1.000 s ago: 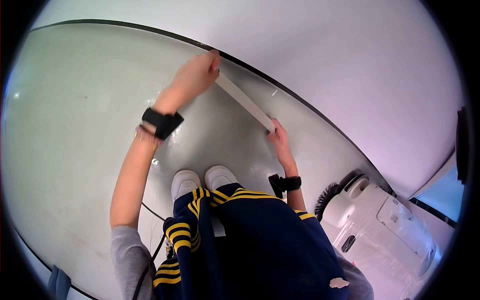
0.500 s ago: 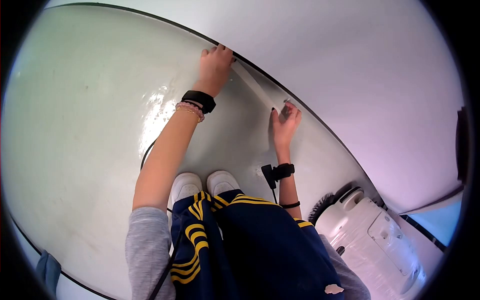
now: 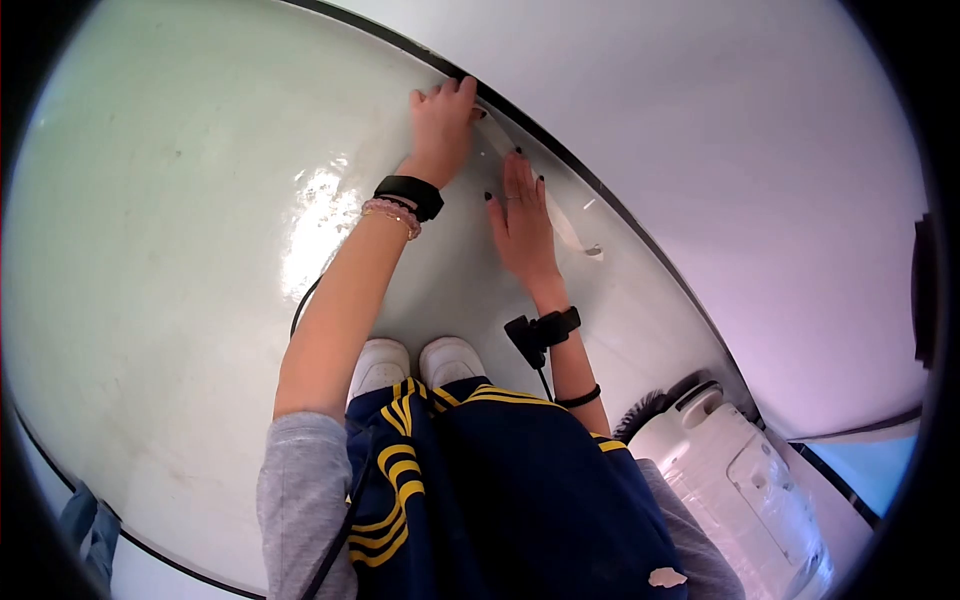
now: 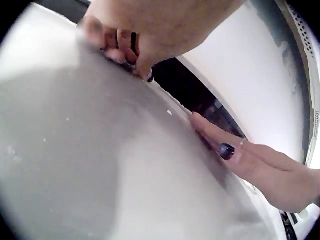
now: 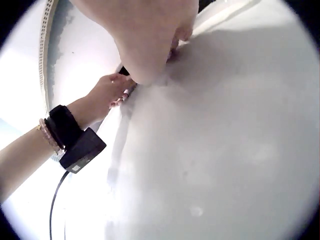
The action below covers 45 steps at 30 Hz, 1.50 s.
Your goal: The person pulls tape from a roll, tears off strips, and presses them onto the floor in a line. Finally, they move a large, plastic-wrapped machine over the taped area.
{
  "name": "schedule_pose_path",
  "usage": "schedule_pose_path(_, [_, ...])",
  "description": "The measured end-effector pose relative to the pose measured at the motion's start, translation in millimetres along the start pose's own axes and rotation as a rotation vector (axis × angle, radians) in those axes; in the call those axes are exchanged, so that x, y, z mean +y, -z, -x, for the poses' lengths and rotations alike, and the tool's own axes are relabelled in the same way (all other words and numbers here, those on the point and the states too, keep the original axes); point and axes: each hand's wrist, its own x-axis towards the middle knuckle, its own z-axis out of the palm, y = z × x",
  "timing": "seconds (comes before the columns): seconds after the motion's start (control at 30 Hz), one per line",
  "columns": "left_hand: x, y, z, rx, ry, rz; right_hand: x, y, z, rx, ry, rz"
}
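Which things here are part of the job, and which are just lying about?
In the job: tape strip; left hand at its far end; right hand flat on it; floor.
Lying about: white machine; black cable.

I see a glossy pale-green floor [image 3: 150, 250] meeting a plain white wall [image 3: 750, 150] along a thin black baseboard strip [image 3: 640, 235]; light glares off the floor.
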Motion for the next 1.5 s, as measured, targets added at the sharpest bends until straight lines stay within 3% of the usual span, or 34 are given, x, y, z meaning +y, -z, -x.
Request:
schedule_pose_path(0.2, [4.3,2.1,-4.8,-0.094,0.128,0.057,33.8,10.4,53.1,-0.029,-0.232,-0.036])
schedule_pose_path(0.27, [8.7,4.5,-4.7,-0.113,0.129,0.063,53.3,7.4,84.5,-0.01,-0.263,0.115])
schedule_pose_path(0.33, [15.5,11.5,0.8,-0.021,-0.107,0.001,61.7,14.9,115.7,-0.016,-0.31,0.091])
schedule_pose_path(0.37, [25.8,19.6,7.9,-0.018,-0.112,-0.002,64.7,19.0,131.6,-0.024,-0.357,0.065])
schedule_pose_path(0.43, [56.4,39.4,27.3,0.027,-0.312,0.088,68.2,23.5,155.6,0.003,-0.398,0.053])
schedule_pose_path(0.5, [90.4,58.4,53.1,-0.161,-0.409,0.035,74.2,21.7,174.0,0.036,-0.463,0.074])
schedule_pose_path(0.57, [125.0,70.5,82.3,-0.121,-0.485,0.198,76.3,18.0,180.9,0.103,-0.47,0.055])
schedule_pose_path(0.63, [161.9,90.4,103.4,-0.357,-0.495,0.355,71.2,20.7,179.0,0.168,-0.473,0.037])
schedule_pose_path(0.73, [200.4,109.6,129.4,-0.434,-0.59,0.541,62.1,25.4,161.1,0.307,-0.396,-0.096])
schedule_pose_path(0.8, [215.6,130.1,133.3,-0.535,-0.702,0.807,72.0,20.4,155.2,0.352,-0.307,-0.121])
schedule_pose_path(0.93, [214.4,163.2,120.6,-0.678,-0.708,0.936,71.6,31.0,147.7,0.3,-0.17,-0.403])
schedule_pose_path(1.0, [198.9,169.9,105.9,-0.522,-0.582,1.013,68.0,28.1,150.3,0.393,-0.14,-0.579])
schedule_pose_path(1.07, [174.9,179.5,83.9,-0.576,-0.428,1.02,50.8,46.3,163.5,0.176,-0.593,-1.493])
schedule_pose_path(1.1, [164.0,192.1,73.8,-0.601,-0.281,0.991,36.3,57.8,155.5,0.098,-0.798,-1.225])
schedule_pose_path(1.13, [154.1,200.8,66.7,-0.624,-0.137,0.96,27.5,61.7,150.0,0.106,-0.801,-1.227])
schedule_pose_path(1.2, [136.1,202.0,63.9,-0.406,-0.063,0.901,15.1,61.5,143.9,-0.123,-0.55,-1.54])
schedule_pose_path(1.27, [125.0,212.8,58.6,-0.415,0.017,0.938,7.2,52.4,142.5,-0.181,-0.449,-1.511])
schedule_pose_path(1.33, [117.1,219.3,56.9,-0.388,0.01,0.886,-2.9,48.4,138.5,-0.415,-0.44,-1.401])
schedule_pose_path(1.4, [111.5,224.1,54.9,-0.362,-0.002,0.834,-6.6,44.1,138.0,-0.428,-0.444,-1.432])
schedule_pose_path(1.5, [105.1,230.1,51.6,-0.331,0.081,0.762,-1.5,37.4,142.6,-0.241,-0.421,-1.468])
